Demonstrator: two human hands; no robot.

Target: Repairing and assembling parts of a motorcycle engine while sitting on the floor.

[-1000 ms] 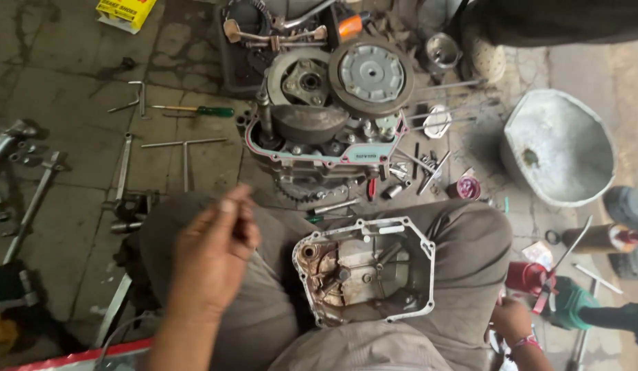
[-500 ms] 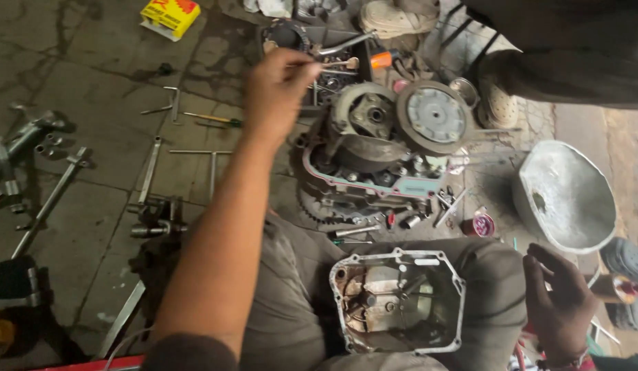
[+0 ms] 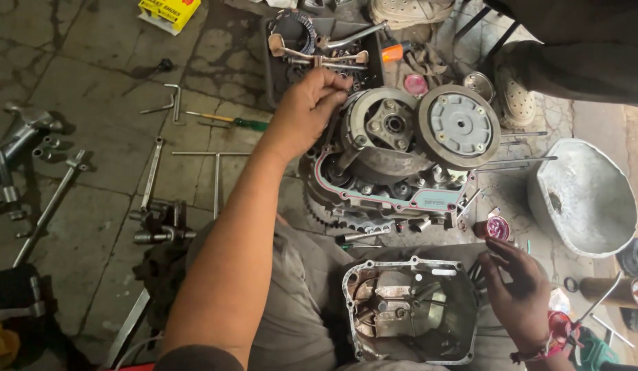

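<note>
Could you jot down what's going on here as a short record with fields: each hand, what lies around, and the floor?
Left hand: reaching to the top edge of the opened engine, fingers bent on a small part there; too small to tell what.
Right hand: open, resting at the right rim of the engine cover on the lap.
Nearby: round clutch plate, metal bowl, green-handled screwdriver, yellow box.
Floor: cracked concrete, tools scattered.

Two bare hands show: the left hand (image 3: 306, 110) and the right hand (image 3: 517, 294). There is one open engine (image 3: 388, 165), one loose engine cover (image 3: 409, 310), one grey metal bowl (image 3: 585, 199), one yellow box (image 3: 169, 9), one green-handled screwdriver (image 3: 230, 121) and two pale shoes (image 3: 515, 96).
</note>
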